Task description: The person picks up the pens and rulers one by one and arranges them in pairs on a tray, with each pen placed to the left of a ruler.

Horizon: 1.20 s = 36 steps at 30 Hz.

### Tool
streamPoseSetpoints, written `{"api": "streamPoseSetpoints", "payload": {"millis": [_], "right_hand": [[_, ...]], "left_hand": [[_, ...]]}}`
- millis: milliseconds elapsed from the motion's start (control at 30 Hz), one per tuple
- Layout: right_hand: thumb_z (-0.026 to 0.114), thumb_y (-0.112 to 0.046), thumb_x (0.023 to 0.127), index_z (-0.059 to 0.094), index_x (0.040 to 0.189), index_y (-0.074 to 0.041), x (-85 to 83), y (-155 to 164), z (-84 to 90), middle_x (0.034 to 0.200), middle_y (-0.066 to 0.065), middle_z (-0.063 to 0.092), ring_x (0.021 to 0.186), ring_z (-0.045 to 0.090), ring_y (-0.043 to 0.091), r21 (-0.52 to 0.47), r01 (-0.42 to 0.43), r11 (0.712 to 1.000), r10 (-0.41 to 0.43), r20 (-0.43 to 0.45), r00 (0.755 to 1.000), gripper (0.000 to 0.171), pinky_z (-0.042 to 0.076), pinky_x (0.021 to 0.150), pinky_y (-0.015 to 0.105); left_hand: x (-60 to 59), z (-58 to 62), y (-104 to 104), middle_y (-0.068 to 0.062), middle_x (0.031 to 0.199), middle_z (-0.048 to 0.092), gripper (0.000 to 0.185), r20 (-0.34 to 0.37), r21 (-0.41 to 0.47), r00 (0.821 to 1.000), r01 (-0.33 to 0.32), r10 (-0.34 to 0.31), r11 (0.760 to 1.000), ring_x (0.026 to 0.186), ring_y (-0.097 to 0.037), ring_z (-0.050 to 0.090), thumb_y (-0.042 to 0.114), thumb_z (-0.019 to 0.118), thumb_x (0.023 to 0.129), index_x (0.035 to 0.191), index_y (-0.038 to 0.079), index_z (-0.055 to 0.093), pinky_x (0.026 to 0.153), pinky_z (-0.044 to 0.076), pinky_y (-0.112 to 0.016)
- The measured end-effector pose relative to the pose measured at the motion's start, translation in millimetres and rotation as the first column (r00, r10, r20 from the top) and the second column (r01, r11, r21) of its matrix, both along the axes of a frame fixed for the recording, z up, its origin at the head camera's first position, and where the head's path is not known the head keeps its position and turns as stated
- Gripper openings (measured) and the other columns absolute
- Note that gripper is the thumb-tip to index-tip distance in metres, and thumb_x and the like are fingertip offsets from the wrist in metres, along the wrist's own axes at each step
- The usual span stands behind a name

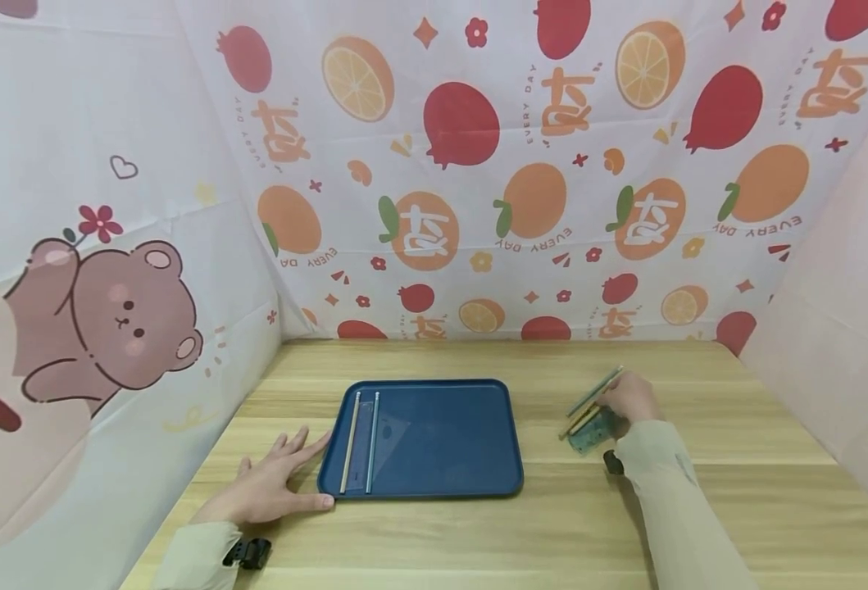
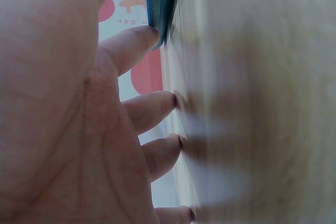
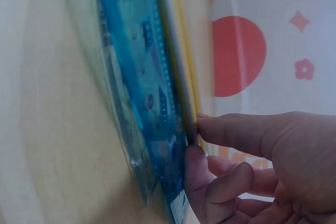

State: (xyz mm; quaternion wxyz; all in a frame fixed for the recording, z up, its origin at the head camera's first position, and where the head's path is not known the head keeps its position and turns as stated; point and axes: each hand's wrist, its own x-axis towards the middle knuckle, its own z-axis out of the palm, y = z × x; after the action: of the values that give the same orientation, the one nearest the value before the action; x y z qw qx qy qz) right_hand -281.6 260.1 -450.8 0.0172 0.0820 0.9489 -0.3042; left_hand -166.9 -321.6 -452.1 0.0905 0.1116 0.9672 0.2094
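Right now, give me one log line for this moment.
left hand: flat on table, touching blue tray | right hand: gripping rulers | tray: two rulers, set square

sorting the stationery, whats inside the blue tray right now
In the blue tray, at its left side, lie a wooden ruler, a clear blue ruler and a see-through set square. The rest of the tray floor shows bare; nothing covers it.

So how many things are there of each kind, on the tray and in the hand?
Trays: 1, the blue tray
Rulers on the tray: 2, the wooden ruler and the clear blue ruler
Set squares on the tray: 1, the clear set square
Bundles in the right hand: 1, the ruler bundle
Total: 5
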Motion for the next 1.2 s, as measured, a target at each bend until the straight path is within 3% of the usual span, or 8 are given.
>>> {"api": "streamPoseSetpoints", "payload": {"millis": [167, 400, 633, 1000, 1200], "right_hand": [[0.076, -0.008, 0.093, 0.065, 0.076, 0.001, -3.4, -4.8, 1.4, 0.071, 0.009, 0.063, 0.067, 0.060, 0.021, 0.019, 0.013, 1.000, -0.013, 0.001, 1.000, 0.023, 0.050, 0.059, 0.029], [0.078, -0.004, 0.087, 0.069, 0.088, 0.011, -6.9, -7.7, 7.6, 0.078, 0.016, 0.065, 0.072, 0.063, 0.026, 0.027, 0.047, 0.999, -0.047, 0.025, 0.999, 0.018, 0.055, 0.063, 0.035], [0.079, -0.007, 0.081, 0.070, 0.086, 0.007, -19.0, -0.3, 3.3, 0.078, 0.015, 0.067, 0.070, 0.065, 0.027, 0.007, 0.065, 0.998, -0.065, 0.055, 0.996, 0.018, 0.054, 0.062, 0.032], [0.074, -0.005, 0.085, 0.069, 0.084, 0.004, -10.2, -4.1, 7.4, 0.064, 0.006, 0.071, 0.057, 0.070, 0.013, -0.043, 0.063, 0.997, -0.060, 0.069, 0.996, 0.010, 0.054, 0.055, 0.024], [0.072, -0.005, 0.088, 0.069, 0.080, 0.001, -10.0, -1.1, 4.8, 0.071, 0.008, 0.072, 0.062, 0.071, 0.014, -0.051, 0.029, 0.998, -0.027, 0.055, 0.998, 0.010, 0.059, 0.060, 0.026]], "left_hand": [[-0.4, -3.0, -0.9, -0.033, 0.174, 0.022, 0.108, -0.013, 0.001, 1.000, 0.005, -0.005, 1.000, 0.156, -0.069, 0.011, 0.067, 0.084, 0.081, 0.168, 0.023, 0.038, 0.102, 0.003, -0.100], [-0.9, -3.3, -1.2, -0.033, 0.174, 0.023, 0.109, -0.028, -0.007, 1.000, 0.013, -0.013, 1.000, 0.156, -0.069, 0.012, 0.068, 0.084, 0.081, 0.168, 0.022, 0.039, 0.102, 0.004, -0.100], [-0.6, -1.7, -1.4, -0.033, 0.174, 0.022, 0.108, -0.012, -0.003, 1.000, 0.012, -0.012, 1.000, 0.156, -0.069, 0.011, 0.067, 0.084, 0.082, 0.169, 0.022, 0.038, 0.102, 0.004, -0.100], [1.3, -2.2, -1.2, -0.034, 0.173, 0.023, 0.108, -0.032, -0.012, 0.999, 0.021, -0.022, 1.000, 0.155, -0.070, 0.014, 0.068, 0.084, 0.082, 0.168, 0.022, 0.038, 0.101, 0.006, -0.101], [0.7, -1.5, -1.5, -0.034, 0.173, 0.023, 0.108, -0.031, -0.016, 0.999, 0.020, -0.020, 1.000, 0.155, -0.070, 0.014, 0.068, 0.084, 0.082, 0.169, 0.022, 0.038, 0.102, 0.006, -0.100]]}}
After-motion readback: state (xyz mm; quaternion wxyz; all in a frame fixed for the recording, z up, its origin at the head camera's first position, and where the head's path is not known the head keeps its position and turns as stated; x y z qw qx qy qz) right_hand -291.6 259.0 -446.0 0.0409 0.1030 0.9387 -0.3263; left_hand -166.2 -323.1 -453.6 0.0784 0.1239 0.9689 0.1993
